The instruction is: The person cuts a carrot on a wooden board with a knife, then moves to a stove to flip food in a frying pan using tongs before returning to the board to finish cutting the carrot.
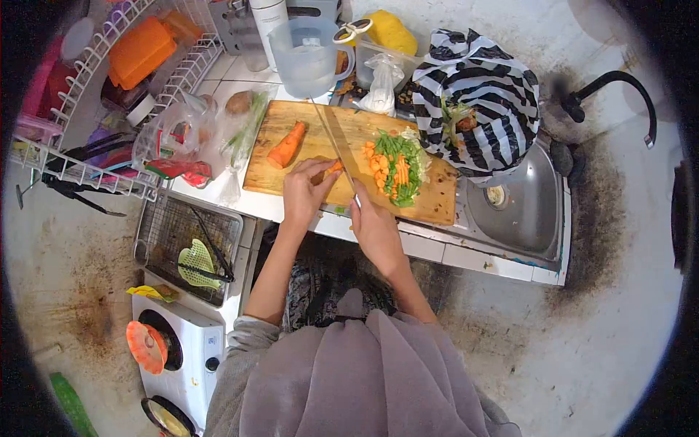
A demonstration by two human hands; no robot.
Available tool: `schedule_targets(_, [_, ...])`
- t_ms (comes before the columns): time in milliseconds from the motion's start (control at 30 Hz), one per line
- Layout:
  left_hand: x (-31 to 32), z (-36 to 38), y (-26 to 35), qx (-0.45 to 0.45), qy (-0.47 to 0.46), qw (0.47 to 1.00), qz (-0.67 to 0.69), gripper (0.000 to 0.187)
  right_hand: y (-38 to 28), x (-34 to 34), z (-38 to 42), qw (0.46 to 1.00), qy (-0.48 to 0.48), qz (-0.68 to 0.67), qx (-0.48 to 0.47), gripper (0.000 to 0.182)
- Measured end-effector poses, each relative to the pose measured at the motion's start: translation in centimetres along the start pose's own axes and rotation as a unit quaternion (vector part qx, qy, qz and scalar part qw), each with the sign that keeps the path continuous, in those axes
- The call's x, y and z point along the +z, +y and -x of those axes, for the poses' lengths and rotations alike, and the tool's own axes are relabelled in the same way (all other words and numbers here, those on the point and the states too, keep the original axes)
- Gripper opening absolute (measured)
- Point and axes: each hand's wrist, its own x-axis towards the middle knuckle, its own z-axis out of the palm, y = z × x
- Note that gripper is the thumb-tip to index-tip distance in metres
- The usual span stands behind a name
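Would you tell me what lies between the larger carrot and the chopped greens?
In the head view, the knife crosses that stretch, with the left hand and its carrot piece on the near side.

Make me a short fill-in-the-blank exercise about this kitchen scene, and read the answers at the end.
The right hand grips a ____. The cutting board is made of ____. To the left of the left hand, a large orange ____ lies on the board. The striped bag to the left of the tap is black and ____.

Missing words: knife; wood; carrot; white.
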Motion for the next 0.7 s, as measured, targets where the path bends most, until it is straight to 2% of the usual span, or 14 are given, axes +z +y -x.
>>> schedule_targets(67, [-0.1,0.0,0.0,-0.011,-0.006,1.0,0.015,0.023,-0.4,-0.6,-0.8,0.996,-0.073,-0.011,0.052,0.039])
schedule_targets(300, [-0.1,-0.1,-0.1,-0.016,-0.015,0.999,0.03,0.023,0.3,-0.8,-1.7,0.998,-0.055,0.006,0.006,0.038])
schedule_targets(400, [-0.3,-0.2,0.2,-0.024,-0.024,0.999,0.034,0.023,0.5,-1.0,-2.1,0.996,-0.066,-0.058,0.029,0.036])
schedule_targets(500, [-0.5,-0.1,0.4,-0.058,-0.037,0.997,0.046,0.025,1.2,-0.6,-1.6,0.994,-0.02,-0.104,0.016,0.034])
schedule_targets(567, [-0.3,0.1,0.3,-0.043,-0.021,0.998,0.027,0.026,0.8,-1.5,-1.3,0.989,-0.067,-0.087,0.096,0.034])
schedule_targets(700, [-0.2,0.4,0.2,-0.013,0.006,1.0,0.006,0.028,0.7,-1.1,-1.7,0.997,-0.05,-0.045,0.027,0.036])
